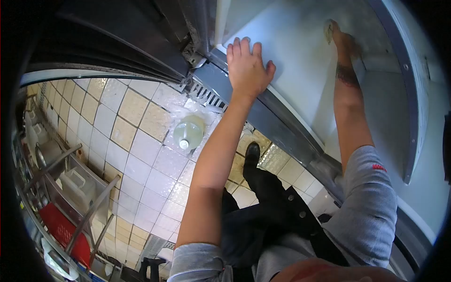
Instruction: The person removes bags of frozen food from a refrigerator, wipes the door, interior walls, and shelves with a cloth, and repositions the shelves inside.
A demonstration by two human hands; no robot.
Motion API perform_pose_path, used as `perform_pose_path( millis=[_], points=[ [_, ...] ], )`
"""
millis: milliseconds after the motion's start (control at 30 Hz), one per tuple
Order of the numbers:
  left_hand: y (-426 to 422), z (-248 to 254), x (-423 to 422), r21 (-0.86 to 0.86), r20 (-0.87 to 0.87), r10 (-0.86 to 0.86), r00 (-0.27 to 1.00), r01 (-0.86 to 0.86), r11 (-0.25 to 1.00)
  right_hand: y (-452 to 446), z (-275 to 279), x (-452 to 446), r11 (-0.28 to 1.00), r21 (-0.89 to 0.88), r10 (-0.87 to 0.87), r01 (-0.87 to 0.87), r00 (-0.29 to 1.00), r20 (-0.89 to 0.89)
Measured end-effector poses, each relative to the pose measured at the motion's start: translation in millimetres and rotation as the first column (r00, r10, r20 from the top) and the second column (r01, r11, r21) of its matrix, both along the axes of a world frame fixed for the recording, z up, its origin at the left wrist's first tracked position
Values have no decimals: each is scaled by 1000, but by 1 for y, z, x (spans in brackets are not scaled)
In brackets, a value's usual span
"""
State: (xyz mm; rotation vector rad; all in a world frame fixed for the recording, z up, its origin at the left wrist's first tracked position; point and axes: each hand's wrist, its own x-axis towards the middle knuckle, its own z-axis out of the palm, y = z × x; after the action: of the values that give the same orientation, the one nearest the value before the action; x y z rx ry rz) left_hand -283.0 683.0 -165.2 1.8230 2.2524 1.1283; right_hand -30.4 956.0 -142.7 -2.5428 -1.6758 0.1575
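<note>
Looks like a commercial kitchen or its back area, judging by the tiled floor (pixel 141 136), metal rack (pixel 93 215), big plastic jugs (pixel 76 187) and roomy white-lined cabinet (pixel 291 61) near a slotted grille (pixel 206 97).

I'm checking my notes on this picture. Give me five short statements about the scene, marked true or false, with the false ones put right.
1. The jug is on the tiled floor. True.
2. The left hand grips the jug. False: it is at the front edge of the white cabinet, with nothing visibly held.
3. The right hand holds a pale cloth or sponge. True.
4. The jug's cap is red. False: it is white.
5. The person's sleeves are grey. True.
</note>
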Motion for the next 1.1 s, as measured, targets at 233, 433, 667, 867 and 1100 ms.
perform_pose_path(
  millis=[233,433,667,867,1100],
  points=[
    [1,5,-1,-26,31,12,999,-11,1000,108,-48,-51,820,-49,531,-570,725,439],
    [0,5,-2,-22,50,13,999,-12,1000,126,-61,-90,706,122,638,-698,701,319],
    [0,8,-3,68,110,24,994,-32,997,67,-69,-129,582,394,731,-712,670,131],
    [-10,13,-7,191,120,-26,992,3,982,-83,-50,-188,611,535,734,-583,671,-107],
    [-124,9,12,139,349,-42,936,-7,990,-187,-17,-204,515,506,857,-692,422,-295]
  ],
)
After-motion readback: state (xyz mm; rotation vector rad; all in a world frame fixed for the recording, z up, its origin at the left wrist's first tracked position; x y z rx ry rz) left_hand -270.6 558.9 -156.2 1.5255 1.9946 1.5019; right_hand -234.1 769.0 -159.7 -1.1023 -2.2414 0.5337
